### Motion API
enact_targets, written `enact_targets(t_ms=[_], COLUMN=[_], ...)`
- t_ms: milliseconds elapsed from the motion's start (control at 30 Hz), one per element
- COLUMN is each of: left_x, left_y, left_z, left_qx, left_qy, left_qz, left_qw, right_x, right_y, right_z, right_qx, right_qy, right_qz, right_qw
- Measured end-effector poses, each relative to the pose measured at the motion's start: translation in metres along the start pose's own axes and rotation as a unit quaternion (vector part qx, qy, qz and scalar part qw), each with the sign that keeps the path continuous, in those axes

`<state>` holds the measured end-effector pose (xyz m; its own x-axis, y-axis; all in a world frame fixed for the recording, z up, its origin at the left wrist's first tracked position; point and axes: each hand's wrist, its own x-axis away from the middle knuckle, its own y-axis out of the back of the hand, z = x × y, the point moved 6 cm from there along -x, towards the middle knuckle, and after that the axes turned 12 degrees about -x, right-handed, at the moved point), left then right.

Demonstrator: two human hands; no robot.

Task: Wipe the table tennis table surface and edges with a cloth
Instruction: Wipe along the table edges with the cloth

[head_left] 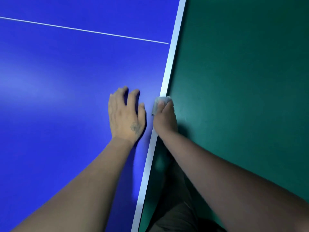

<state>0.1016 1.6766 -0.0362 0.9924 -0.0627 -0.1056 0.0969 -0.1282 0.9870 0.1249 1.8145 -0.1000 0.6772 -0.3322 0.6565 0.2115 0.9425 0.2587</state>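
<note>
The blue table tennis table (pixel 58 81) fills the left of the head view, with a thin white centre line (pixel 83 30) and a white edge band (pixel 172 56) running from bottom centre to top right. My left hand (pixel 125 114) rests on the blue top near the edge, fingers spread. My right hand (pixel 164 118) grips a small pale grey cloth (pixel 158 102) and presses it against the white edge band. Most of the cloth is hidden under my fingers.
A green floor (pixel 242 81) lies right of the table edge. My own legs in dark shorts (pixel 175 215) stand close to the edge at the bottom.
</note>
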Motion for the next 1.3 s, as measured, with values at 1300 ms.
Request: enact_targets(t_ms=[1300], left_x=[-0.260], left_y=[-0.061], left_z=[-0.094], left_qx=[-0.043], left_qy=[-0.115], left_qz=[0.022], left_qw=[0.992], right_x=[-0.157], right_y=[0.038], right_z=[0.130], right_qx=[-0.003], right_qy=[-0.035], right_qz=[0.017], right_qw=[0.999])
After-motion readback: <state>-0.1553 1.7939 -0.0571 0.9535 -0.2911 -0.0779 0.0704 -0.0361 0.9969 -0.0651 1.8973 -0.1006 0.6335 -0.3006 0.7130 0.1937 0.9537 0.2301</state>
